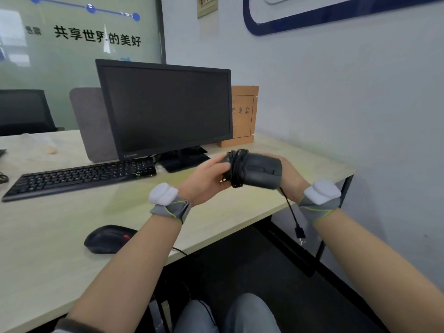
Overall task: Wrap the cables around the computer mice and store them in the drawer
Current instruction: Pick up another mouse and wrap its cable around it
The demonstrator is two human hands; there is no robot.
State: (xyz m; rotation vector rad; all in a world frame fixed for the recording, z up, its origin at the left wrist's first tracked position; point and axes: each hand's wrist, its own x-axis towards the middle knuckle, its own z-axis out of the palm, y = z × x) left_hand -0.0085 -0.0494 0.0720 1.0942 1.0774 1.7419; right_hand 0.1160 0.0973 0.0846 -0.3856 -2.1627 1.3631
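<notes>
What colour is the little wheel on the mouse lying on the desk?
Red. The wheel on the black mouse shows in the head view.

Light wood desk [240, 212] is carrying: black monitor [165, 109] on its stand, black keyboard [79, 177] lying in front, black mouse [108, 239] sitting near the front edge, brown file box [243, 116] standing behind the monitor.

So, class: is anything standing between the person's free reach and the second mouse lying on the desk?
Nothing visible does. The second mouse lies in the open on the desk, beside the left forearm. Both hands, left and right, are busy holding the wrapped mouse.
</notes>
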